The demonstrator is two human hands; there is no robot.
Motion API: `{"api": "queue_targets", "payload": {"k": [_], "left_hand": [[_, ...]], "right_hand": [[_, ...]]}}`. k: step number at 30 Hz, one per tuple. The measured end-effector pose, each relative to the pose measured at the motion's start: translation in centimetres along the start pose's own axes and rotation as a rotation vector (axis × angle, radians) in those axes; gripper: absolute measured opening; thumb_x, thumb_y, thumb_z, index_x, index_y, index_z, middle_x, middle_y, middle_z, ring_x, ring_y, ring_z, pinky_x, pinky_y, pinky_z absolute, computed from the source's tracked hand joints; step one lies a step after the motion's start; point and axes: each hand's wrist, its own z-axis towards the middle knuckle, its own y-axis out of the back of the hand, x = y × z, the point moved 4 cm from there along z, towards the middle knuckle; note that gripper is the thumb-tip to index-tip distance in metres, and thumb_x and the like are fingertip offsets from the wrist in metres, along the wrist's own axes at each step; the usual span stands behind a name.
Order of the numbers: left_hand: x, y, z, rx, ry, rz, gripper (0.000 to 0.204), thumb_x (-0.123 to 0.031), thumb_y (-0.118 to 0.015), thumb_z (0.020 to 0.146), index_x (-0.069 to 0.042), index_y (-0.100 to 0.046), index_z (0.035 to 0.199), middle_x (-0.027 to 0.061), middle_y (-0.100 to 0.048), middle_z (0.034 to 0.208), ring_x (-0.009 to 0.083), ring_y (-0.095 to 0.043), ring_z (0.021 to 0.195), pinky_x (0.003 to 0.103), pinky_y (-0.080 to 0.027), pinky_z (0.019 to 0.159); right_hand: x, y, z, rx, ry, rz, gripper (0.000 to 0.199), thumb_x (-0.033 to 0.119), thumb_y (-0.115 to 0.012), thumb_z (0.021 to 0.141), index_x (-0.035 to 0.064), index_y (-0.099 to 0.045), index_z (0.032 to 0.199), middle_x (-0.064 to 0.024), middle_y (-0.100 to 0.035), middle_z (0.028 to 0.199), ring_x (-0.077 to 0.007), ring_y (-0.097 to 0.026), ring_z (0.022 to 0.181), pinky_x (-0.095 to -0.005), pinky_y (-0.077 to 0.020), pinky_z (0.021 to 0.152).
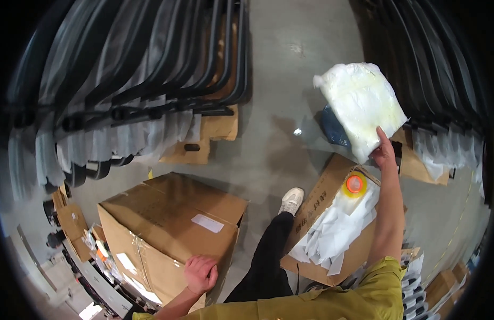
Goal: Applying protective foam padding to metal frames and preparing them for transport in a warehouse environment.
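Note:
My right hand [384, 151] is closed on the near corner of a puffy white plastic-wrapped bundle [359, 98], held out ahead of me at the right. A dark blue bag-like thing [335, 127] shows partly behind the bundle. Below my right forearm stands an open cardboard box [317, 205] with white strips and sheets [332, 234] inside. A roll of tape, orange at its core and yellow outside [354, 184], sits at the box's far end. My left hand [200, 273] has its fingers curled at the near right corner of a large closed cardboard box [172, 213].
Racks of black curved frames with translucent wrapping [151, 64] line the left, with similar racks [423, 64] at right. Grey floor [284, 64] runs between them. Flattened cardboard [196, 152] lies under the left rack. My foot in a white shoe [292, 199] stands between the boxes.

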Motion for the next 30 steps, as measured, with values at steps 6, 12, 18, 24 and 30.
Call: {"api": "queue_targets", "payload": {"k": [6, 12, 18, 24, 30], "left_hand": [[0.5, -0.8, -0.3, -0.063, -0.045, -0.069, 0.015, -0.01, -0.06, 0.064, -0.008, -0.058, 0.079, 0.0043, -0.059, 0.076, 0.0204, -0.055, 0.072, 0.033, -0.041, 0.072], [1.1, 0.0, -2.1, -0.221, -0.035, -0.126, 0.01, -0.016, -0.059, 0.067, -0.008, -0.059, 0.074, 0.0061, -0.055, 0.068, 0.0221, -0.053, 0.07, 0.033, -0.04, 0.076], [1.5, -0.4, -4.2, -0.214, -0.044, -0.159, 0.017, -0.02, -0.055, 0.072, -0.005, -0.058, 0.079, 0.0084, -0.058, 0.079, 0.0239, -0.054, 0.079, 0.036, -0.04, 0.078], [-0.9, 1.5, -16.7, -0.557, -0.06, -0.447, 0.026, -0.017, -0.056, 0.074, -0.005, -0.053, 0.098, 0.0115, -0.053, 0.103, 0.0266, -0.048, 0.101, 0.039, -0.035, 0.089], [-0.3, -0.9, -36.6, -0.047, -0.177, -0.483, 0.016, -0.016, -0.055, 0.074, -0.007, -0.056, 0.088, 0.0066, -0.055, 0.087, 0.0243, -0.052, 0.087, 0.034, -0.04, 0.074]], "right_hand": [[-1.4, -10.5, -1.5, 0.125, 0.283, 0.167, 0.051, 0.002, -0.066, 0.066, -0.0008, -0.045, 0.113, -0.0112, -0.055, 0.104, -0.0264, -0.053, 0.094, -0.0381, -0.0428, 0.086], [-1.4, -14.1, -21.3, 0.414, 0.213, -0.006, 0.05, 0.006, -0.055, 0.071, -0.005, -0.039, 0.116, -0.0165, -0.051, 0.108, -0.0288, -0.052, 0.096, -0.0399, -0.0432, 0.084], [-2.7, -8.9, -41.5, 0.44, 0.381, 0.036, 0.058, 0.013, -0.054, 0.073, -0.004, -0.031, 0.124, -0.0187, -0.042, 0.12, -0.032, -0.042, 0.11, -0.0441, -0.0348, 0.094], [-4.1, -5.1, -59.0, 0.39, 0.393, 0.008, 0.059, 0.014, -0.055, 0.073, -0.0035, -0.032, 0.124, -0.0188, -0.041, 0.122, -0.0321, -0.041, 0.111, -0.0448, -0.0334, 0.094], [-8.5, 0.6, -70.3, 0.264, 0.657, -0.321, 0.062, 0.011, -0.058, 0.067, -0.0053, -0.033, 0.121, -0.0184, -0.046, 0.113, -0.0287, -0.049, 0.101, -0.0381, -0.0392, 0.089]]}}
